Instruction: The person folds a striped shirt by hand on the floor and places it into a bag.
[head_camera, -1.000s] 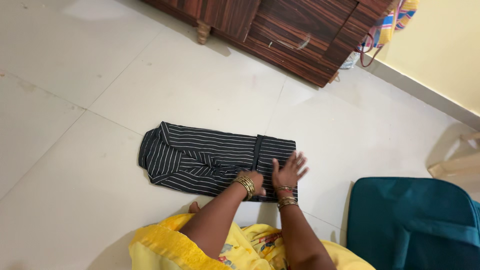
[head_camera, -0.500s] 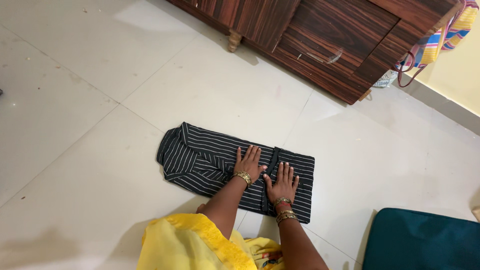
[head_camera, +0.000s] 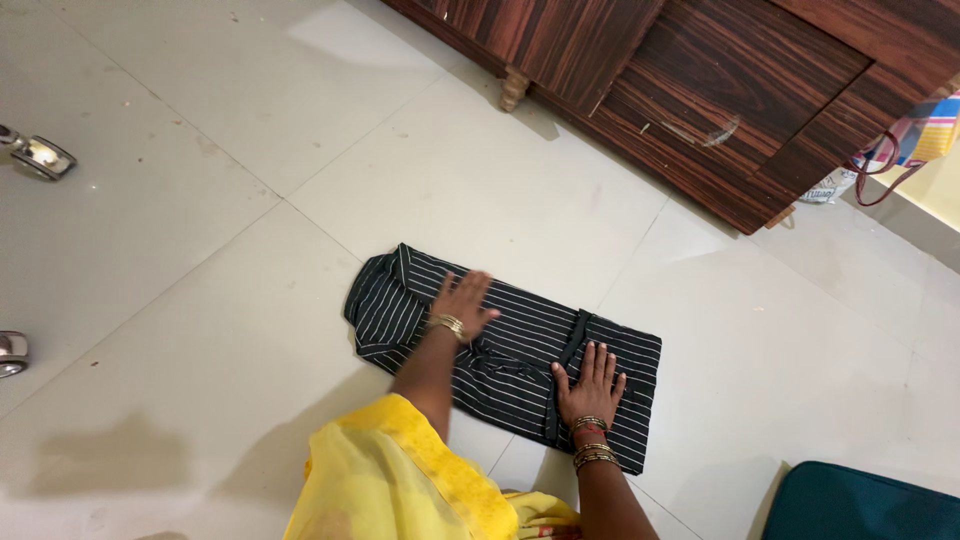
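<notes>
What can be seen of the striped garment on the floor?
The garment is black cloth with thin white stripes, folded into a long flat rectangle lying at a slant on the pale tiled floor. Its left end is rounded and bunched, with a folded edge showing; a dark band crosses it near the right end. The left hand lies flat on the left part, the right hand flat on the right part, fingers spread.

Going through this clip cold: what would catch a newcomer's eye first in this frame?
The black striped shirt, folded into a long strip on the pale tiled floor, stands out first. Both hands lie flat on it, the left hand near its collar end and the right hand near the other end, gold bangles on both wrists. Behind it stands a dark wooden cabinet, and yellow cloth fills the bottom edge.
</notes>
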